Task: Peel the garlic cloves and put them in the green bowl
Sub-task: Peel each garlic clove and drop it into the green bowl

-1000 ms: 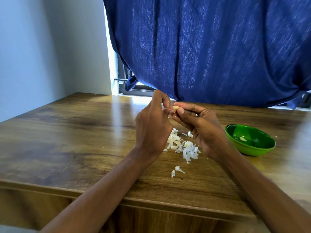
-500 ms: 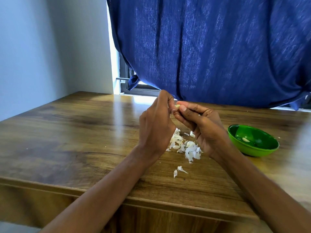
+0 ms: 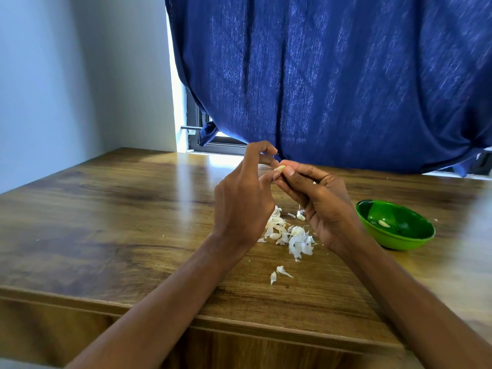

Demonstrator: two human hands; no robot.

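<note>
The right hand (image 3: pixel 323 206) pinches a garlic clove (image 3: pixel 280 168) at its fingertips, raised above the wooden table (image 3: pixel 111 225). The left hand (image 3: pixel 243 202) picks at that clove with curled fingers. Below lie garlic skins (image 3: pixel 290 234). The green bowl (image 3: pixel 415 242), near the table's right edge, holds a peeled clove (image 3: pixel 383 223).

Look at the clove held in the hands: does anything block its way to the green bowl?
Nothing visible does. The garlic clove is pinched between the left hand and the right hand, above the table. The green bowl sits open to the right, with only bare tabletop between.
</note>
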